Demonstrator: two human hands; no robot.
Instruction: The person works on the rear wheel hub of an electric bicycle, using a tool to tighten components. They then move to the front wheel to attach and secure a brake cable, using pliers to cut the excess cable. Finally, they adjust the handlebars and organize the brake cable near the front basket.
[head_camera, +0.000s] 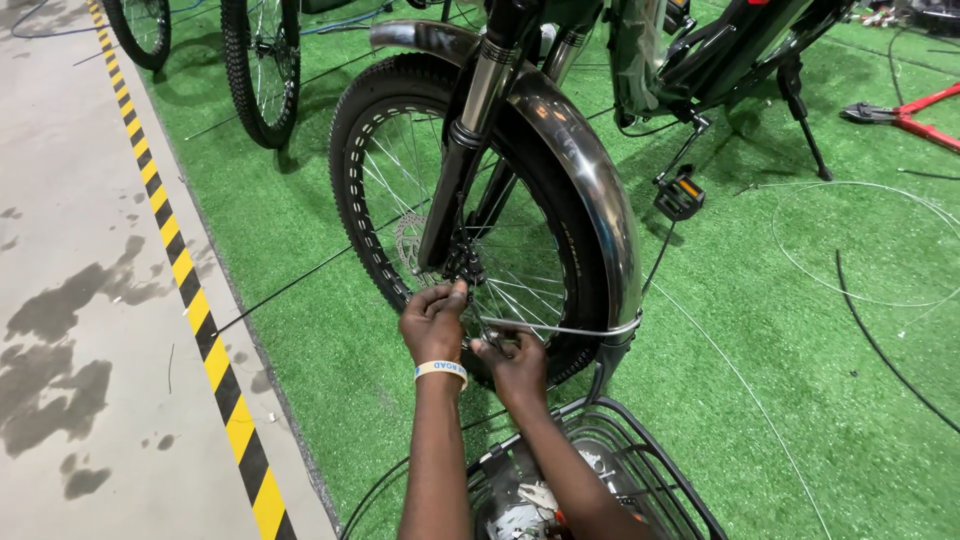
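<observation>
A bicycle's fat front wheel (375, 190) stands on green turf under a shiny dark mudguard (590, 170). My left hand (432, 322), with a pale wristband, pinches a small part at the hub by the fork's lower end (440, 225) and the brake disc (408, 243). My right hand (515, 365) is beside it, fingers closed around the thin metal mudguard stay (570, 330) among the spokes. What the fingertips grip is too small to tell.
A black wire basket (640, 460) sits below my arms. Other bicycle wheels (262, 60) stand at the back left. A yellow-black striped line (190, 290) borders grey concrete on the left. Loose cables (860, 290), a pedal (680, 195), a kickstand (805, 120) and red bolt cutters (915, 115) lie at the right.
</observation>
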